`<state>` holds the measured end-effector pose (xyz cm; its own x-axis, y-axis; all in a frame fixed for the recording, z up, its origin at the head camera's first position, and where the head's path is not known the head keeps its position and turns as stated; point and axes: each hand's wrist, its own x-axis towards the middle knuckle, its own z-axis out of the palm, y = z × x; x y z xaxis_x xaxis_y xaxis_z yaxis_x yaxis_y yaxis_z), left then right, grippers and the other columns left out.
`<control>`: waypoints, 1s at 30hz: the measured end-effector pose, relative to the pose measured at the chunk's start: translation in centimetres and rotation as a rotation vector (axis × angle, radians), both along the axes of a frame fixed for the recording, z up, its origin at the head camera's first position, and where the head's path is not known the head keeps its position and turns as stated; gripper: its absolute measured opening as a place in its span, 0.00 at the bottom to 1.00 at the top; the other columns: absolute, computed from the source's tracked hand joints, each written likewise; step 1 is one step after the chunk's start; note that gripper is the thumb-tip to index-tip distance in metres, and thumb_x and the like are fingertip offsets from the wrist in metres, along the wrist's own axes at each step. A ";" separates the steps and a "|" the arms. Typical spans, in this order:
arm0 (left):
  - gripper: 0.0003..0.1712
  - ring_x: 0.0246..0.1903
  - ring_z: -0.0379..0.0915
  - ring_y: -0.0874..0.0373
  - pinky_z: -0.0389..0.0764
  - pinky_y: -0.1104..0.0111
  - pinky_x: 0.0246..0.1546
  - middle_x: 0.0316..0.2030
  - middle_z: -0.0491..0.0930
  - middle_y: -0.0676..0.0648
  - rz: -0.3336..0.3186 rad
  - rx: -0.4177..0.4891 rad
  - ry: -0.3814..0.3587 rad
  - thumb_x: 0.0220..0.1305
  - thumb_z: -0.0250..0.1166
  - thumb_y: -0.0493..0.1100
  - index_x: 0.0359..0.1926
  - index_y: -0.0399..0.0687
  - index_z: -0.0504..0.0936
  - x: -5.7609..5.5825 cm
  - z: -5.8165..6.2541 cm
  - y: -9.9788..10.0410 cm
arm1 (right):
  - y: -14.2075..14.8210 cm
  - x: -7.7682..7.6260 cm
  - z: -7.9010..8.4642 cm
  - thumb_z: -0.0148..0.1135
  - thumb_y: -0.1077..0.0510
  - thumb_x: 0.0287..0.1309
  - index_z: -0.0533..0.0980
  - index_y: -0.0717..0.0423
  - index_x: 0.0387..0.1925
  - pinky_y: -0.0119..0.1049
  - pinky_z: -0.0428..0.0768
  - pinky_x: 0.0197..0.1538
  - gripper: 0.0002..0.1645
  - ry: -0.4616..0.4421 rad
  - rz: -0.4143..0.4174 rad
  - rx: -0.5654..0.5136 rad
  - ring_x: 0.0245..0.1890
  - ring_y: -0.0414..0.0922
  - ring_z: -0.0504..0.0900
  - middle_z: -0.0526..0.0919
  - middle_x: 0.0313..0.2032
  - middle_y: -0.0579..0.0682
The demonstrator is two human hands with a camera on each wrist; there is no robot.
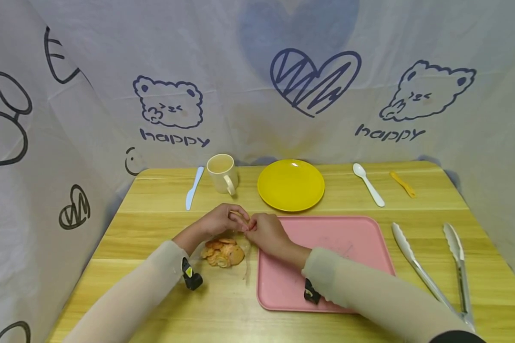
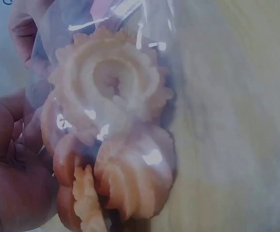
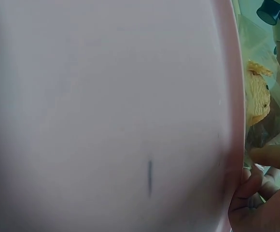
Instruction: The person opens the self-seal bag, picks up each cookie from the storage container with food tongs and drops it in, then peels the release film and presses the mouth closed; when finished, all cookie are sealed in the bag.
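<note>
A clear plastic bag (image 1: 247,252) of golden cookies (image 1: 224,253) lies on the table, left of the pink tray. My left hand (image 1: 225,220) pinches the top of the bag from the left. Against it, my right hand (image 1: 269,233) pinches the same part, just above the tray's upper left corner. The fingertips of both hands meet. In the left wrist view, a ring-shaped cookie (image 2: 77,82) and a swirled cookie (image 2: 133,179) show through the film. At the right wrist view's edge, my right hand (image 3: 270,200) has curled fingers beside the tray rim. What exactly the fingertips grip is partly hidden.
The pink tray (image 1: 339,238) lies under my right forearm. Behind stand a cream mug (image 1: 221,174) and a yellow plate (image 1: 291,186). A light blue knife (image 1: 194,188) lies left; a white spoon (image 1: 369,185), a small yellow utensil (image 1: 402,184) and metal tongs (image 1: 425,276) lie right.
</note>
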<state>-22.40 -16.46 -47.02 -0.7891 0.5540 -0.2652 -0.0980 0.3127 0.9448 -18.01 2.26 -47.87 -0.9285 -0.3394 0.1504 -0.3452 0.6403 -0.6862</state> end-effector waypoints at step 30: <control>0.15 0.34 0.82 0.59 0.80 0.72 0.42 0.30 0.87 0.45 -0.003 -0.018 -0.009 0.61 0.66 0.28 0.49 0.28 0.77 0.1 0.0 0.1 | 0.5 -0.2 -0.3 0.69 0.62 0.51 0.81 0.51 0.22 0.26 0.74 0.25 0.06 0.003 -0.001 -0.040 0.21 0.36 0.74 0.81 0.21 0.41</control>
<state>-22.34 -16.35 -46.99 -0.7847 0.5518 -0.2823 -0.1054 0.3300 0.9381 -18.18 2.72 -48.12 -0.9283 -0.3325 0.1663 -0.3467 0.6127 -0.7102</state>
